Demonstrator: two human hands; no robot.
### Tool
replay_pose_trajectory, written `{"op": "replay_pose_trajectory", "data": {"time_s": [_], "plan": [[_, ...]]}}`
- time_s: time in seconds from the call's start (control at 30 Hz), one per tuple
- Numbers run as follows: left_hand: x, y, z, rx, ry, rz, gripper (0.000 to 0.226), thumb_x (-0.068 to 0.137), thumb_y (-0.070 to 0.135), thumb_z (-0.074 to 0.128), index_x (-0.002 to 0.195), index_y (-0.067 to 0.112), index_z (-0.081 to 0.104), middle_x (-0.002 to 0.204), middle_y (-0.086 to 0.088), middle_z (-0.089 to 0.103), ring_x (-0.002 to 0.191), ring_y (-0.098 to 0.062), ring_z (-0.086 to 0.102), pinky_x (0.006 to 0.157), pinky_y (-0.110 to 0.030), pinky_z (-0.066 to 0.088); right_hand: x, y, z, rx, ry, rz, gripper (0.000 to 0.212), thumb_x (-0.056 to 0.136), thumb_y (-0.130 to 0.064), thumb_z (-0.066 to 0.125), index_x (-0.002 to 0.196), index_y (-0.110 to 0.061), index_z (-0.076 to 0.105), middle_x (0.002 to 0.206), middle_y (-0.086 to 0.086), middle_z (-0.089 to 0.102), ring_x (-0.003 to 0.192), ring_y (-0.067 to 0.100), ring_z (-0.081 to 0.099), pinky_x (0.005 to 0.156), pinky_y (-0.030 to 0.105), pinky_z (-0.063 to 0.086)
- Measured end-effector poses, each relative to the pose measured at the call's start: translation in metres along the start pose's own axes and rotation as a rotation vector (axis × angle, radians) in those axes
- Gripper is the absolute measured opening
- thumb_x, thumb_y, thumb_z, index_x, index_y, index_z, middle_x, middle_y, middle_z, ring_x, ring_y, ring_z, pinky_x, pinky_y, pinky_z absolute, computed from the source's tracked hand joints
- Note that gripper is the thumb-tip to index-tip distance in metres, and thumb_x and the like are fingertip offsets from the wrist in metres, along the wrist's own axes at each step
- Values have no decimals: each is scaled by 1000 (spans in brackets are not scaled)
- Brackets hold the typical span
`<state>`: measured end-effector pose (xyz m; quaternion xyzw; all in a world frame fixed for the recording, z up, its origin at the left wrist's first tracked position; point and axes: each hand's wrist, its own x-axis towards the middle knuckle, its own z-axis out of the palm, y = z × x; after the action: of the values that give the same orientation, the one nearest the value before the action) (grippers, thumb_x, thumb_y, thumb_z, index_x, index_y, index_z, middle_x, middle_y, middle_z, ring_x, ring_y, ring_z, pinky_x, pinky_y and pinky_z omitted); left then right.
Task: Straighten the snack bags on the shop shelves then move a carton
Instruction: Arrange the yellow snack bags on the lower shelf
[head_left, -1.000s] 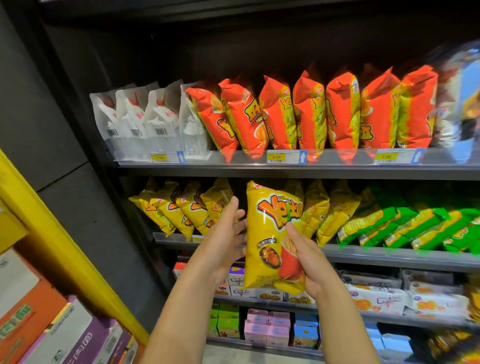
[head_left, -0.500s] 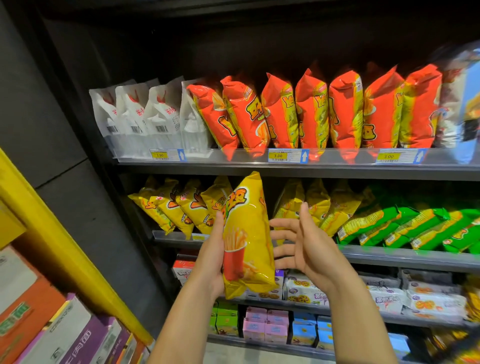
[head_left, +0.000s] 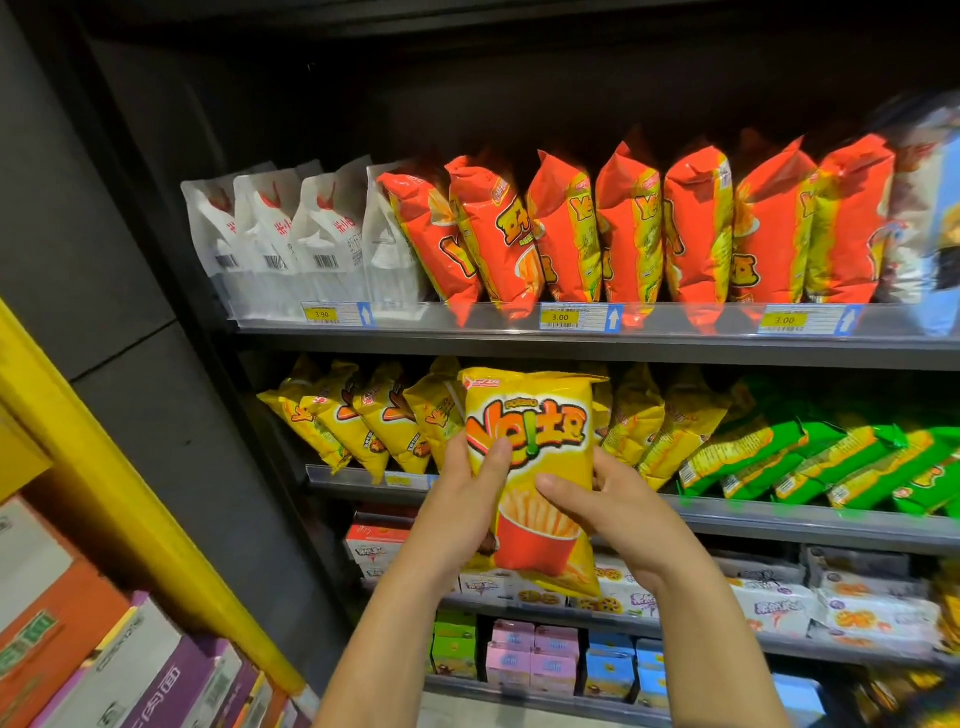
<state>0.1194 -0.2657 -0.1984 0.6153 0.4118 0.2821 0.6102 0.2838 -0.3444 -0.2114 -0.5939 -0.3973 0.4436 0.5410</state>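
Dark shop shelf, yellow row leaning. We held one yellow bag face-out, left hand and right hand fingers clamped on its sides; best slid upright into its row.

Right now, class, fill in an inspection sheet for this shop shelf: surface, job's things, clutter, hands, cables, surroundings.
Surface: middle shelf, metal, with rows of bags on it.
Job's things: yellow bag held upright in front of the middle shelf, its front to the camera; other yellow bags lean in a row behind it; cartons at lower left.
Clutter: nothing seen.
Hands: left hand grips the yellow bag's left edge, thumb on its front; right hand grips its right edge.
Cables: nothing seen.
Surroundings: orange bags and white bags on the shelf above; green bags to the right; small boxes below; yellow post on the left.
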Motion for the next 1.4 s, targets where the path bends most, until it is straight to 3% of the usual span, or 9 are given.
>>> {"op": "replay_pose_trajectory", "data": {"time_s": [0.23,0.37,0.5,0.6,0.8,0.93,1.07,1.27,1.4], "plan": [[4,-14,-13,40,-226,149,67,96,8,75,149,35,44,139,10,67,130,-12,63,112,-46,51,-1,17,-30,-60,95,-24,52,76,6,85,117,-16,64,104,-2,81,92,11,78,71,23,61],[5,-14,-19,91,-264,164,75,92,0,76,148,36,43,145,13,61,137,-9,57,118,-43,46,3,26,-39,-133,73,-44,60,72,-4,93,126,-8,67,111,5,80,105,22,77,90,41,62],[5,-10,-21,51,-268,163,71,94,-2,74,141,43,46,135,24,66,130,-1,61,109,-33,52,-1,19,-37,-78,56,-68,55,75,-2,89,122,-17,66,110,1,80,105,20,76,90,40,62],[7,-10,-22,24,-232,130,60,96,11,75,145,34,50,133,13,70,127,-9,65,108,-43,55,-2,14,-31,2,-8,-54,51,78,-17,86,125,-20,64,115,-1,79,107,19,76,86,37,62],[3,-2,-12,-57,-148,-21,17,97,44,66,113,40,62,117,23,74,107,7,68,95,-21,52,2,7,-12,96,-27,44,53,82,-49,73,120,-13,71,112,6,80,107,24,76,102,50,57],[12,-9,-17,-75,-92,-170,86,67,83,77,130,27,62,131,11,69,132,-20,60,117,-51,42,5,5,-4,198,-46,157,52,90,-50,69,121,-9,72,104,9,81,99,24,78,95,45,61],[14,-9,-20,11,-71,-229,124,47,102,67,148,31,52,149,5,55,142,-27,49,117,-52,39,-4,-16,3,210,-25,222,27,104,-39,58,92,-16,65,55,-12,71,50,-7,67,46,9,50],[11,-14,-17,-102,-75,-99,89,63,86,77,133,32,64,130,3,74,125,-20,67,113,-52,48,6,4,8,439,-22,273,41,95,-43,68,125,-15,71,114,15,78,107,33,76,98,50,58],[15,-16,-10,-75,23,-35,87,83,69,75,152,27,44,146,10,54,131,-14,56,109,-38,48,7,11,9,495,30,227,42,93,-34,72,130,-14,68,118,17,77,109,37,74,99,57,56]]}}
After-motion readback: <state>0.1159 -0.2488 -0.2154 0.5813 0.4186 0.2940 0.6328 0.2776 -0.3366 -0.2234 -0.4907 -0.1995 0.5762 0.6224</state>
